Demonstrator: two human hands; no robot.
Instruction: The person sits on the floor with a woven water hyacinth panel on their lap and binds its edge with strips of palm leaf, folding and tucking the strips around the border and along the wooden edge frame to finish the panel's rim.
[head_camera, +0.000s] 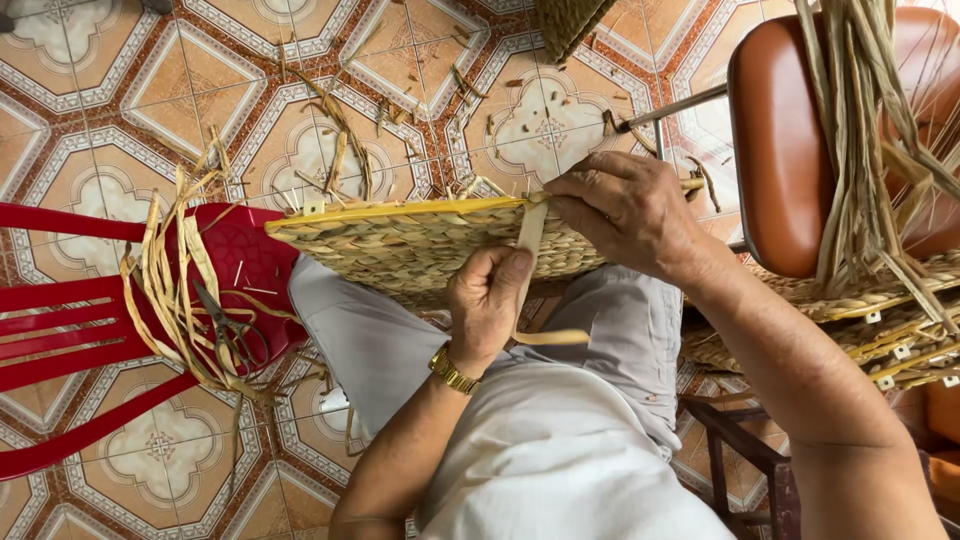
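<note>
Nearest the camera, the person is sitting with pale grey clothing covering the lap, and a gold wristband (453, 371) is showing on the left wrist. The left hand (487, 303) is curling shut around a flat pale straw strip (528, 262), thumb pressing it against the fingers; the loose end of the strip is bending out to the right below the hand. Just above, the strip is running up to the rim of a woven mat (420, 245), which is resting across the knees, its near edge bound by a yellow rod (400, 211). The right hand (625, 208) is lying over that rim, fingertips pinching closed where the strip is meeting the rod; exactly what is sitting between the fingertips cannot be told.

To the left, a red plastic chair (250, 255) is standing beside the knee, carrying a loose bundle of straw (165, 290) with a pair of scissors (228, 330) lying on it. To the right, more woven pieces (880, 320) are stacking below a brown padded seat (785, 140), over which long dry strands (860, 130) are hanging. Farthest off, short straw scraps (340, 140) are lying scattered on the patterned tile floor (100, 90).
</note>
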